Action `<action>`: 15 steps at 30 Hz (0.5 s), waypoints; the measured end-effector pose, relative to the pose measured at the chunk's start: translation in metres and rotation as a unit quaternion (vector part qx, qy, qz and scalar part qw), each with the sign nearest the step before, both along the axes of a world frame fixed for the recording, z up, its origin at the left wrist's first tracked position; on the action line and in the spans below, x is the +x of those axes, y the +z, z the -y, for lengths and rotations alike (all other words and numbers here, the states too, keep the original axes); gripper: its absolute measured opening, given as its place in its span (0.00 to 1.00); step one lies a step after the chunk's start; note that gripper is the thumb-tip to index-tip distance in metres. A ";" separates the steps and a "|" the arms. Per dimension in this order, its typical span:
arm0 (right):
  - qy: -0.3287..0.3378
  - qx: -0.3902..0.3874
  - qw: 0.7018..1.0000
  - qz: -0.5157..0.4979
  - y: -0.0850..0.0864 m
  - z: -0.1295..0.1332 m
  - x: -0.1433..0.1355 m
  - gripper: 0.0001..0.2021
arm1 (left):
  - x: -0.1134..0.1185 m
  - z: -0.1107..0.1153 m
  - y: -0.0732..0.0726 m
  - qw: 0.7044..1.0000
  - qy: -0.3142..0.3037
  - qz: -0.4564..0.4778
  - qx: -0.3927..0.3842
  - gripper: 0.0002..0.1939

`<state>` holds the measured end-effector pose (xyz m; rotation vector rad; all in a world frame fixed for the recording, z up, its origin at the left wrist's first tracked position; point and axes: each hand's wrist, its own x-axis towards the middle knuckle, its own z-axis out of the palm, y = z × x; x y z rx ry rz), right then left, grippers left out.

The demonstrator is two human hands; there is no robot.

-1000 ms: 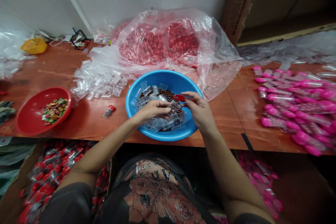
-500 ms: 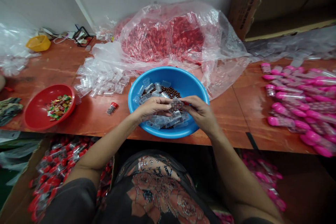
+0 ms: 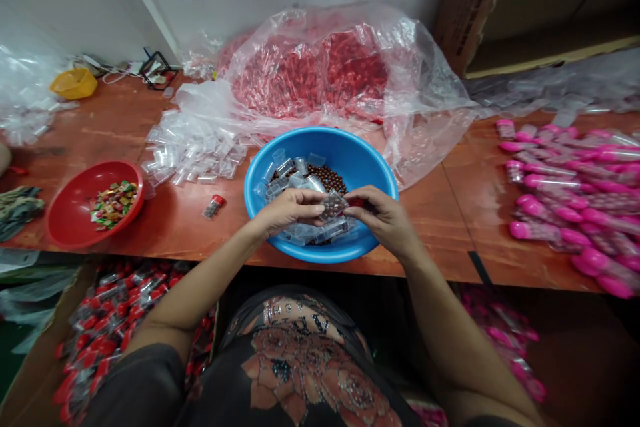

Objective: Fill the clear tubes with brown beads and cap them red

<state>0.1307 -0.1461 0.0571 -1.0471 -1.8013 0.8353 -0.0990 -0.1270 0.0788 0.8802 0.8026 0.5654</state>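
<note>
- Container (image 3: pixel 334 205), small and clear, with brown beads showing through: being held over the blue basin (image 3: pixel 369 161), between both hands.
- Left hand (image 3: pixel 293 210): pinching the container's left side between thumb and fingers.
- Right hand (image 3: pixel 383 217): pinching a red piece (image 3: pixel 357 202), mostly hidden by the fingers, at the container's right edge.
- Loose brown beads (image 3: pixel 330 178) and more clear containers (image 3: pixel 286 167): lying mixed in the basin, beneath the hands.
- Red-capped container (image 3: pixel 214 207): lying on the table (image 3: pixel 450 227), just left of the basin.
- Red bowl (image 3: pixel 67 213): standing farther left, holding small multicoloured pieces (image 3: pixel 114 205).
- Plastic bag (image 3: pixel 420 73): lying behind the basin, covering a red heap (image 3: pixel 290 80).
- Pink-ended tubes (image 3: pixel 595 217): lying piled well to the right.
- Box of red-capped containers (image 3: pixel 103 347): sitting below the table edge, at left.
</note>
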 end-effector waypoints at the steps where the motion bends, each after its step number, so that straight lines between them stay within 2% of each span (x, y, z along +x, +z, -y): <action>1: -0.006 -0.007 1.000 0.007 -0.001 0.000 0.000 0.09 | 0.000 0.000 0.000 1.000 0.000 -0.001 0.007 0.21; 10: 0.038 -0.022 0.999 0.023 -0.004 -0.002 -0.001 0.17 | -0.002 0.001 0.001 0.999 -0.009 -0.012 0.044 0.22; 12: 0.023 -0.035 0.999 0.011 -0.006 -0.002 -0.002 0.21 | -0.002 0.002 0.001 0.999 -0.012 -0.011 0.041 0.21; 15: -0.053 -0.071 0.994 -0.059 -0.008 0.000 -0.002 0.22 | -0.002 0.004 0.000 0.999 -0.007 -0.013 0.044 0.21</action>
